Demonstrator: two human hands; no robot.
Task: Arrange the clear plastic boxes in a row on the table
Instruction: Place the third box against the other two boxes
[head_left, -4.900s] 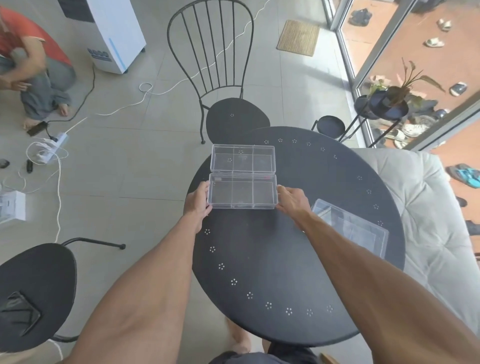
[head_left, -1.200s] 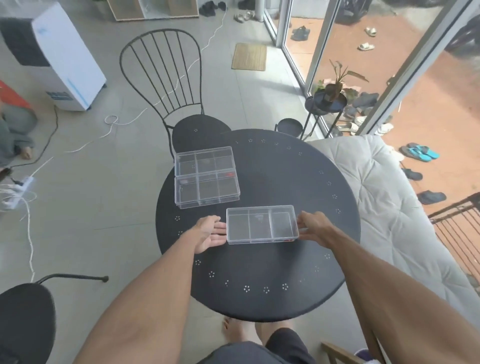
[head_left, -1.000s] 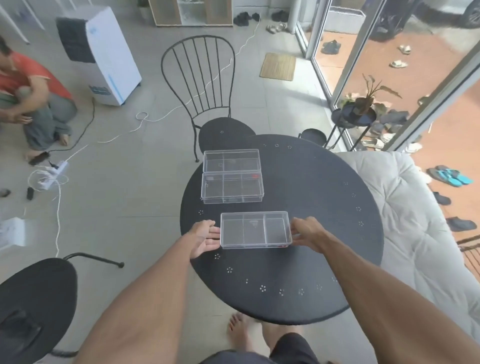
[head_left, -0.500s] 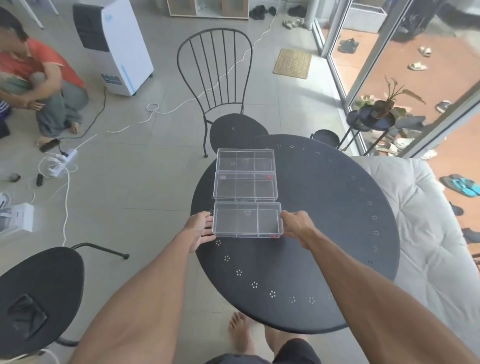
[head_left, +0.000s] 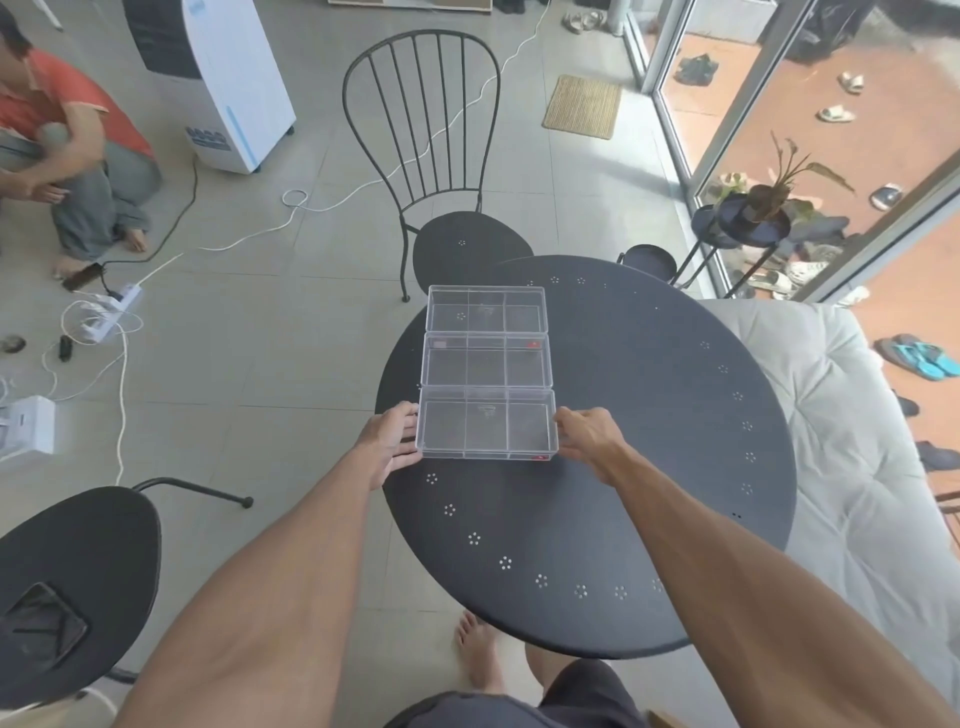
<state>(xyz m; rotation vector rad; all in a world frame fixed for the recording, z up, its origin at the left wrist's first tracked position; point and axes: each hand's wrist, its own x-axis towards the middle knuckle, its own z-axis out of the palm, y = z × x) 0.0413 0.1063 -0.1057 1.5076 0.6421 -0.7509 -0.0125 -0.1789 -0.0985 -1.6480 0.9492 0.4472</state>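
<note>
Three clear plastic boxes in a line at the left edge of the round black metal tabletop (head_left: 649, 415).

The far clear rectangular divided box (head_left: 486, 309) sits near the tabletop's far-left edge, the middle clear divided box (head_left: 487, 360) lies touching it on the near side, and the near clear divided box (head_left: 487, 424) lies against the middle one, all long sides parallel. The left hand (head_left: 390, 441) presses its fingers against the near box's left end, and the right hand (head_left: 587, 436) holds the right end, so both hands grasp this box between them as it rests on the tabletop. A black wire-backed metal chair (head_left: 441, 171) stands beyond the far edge.
</note>
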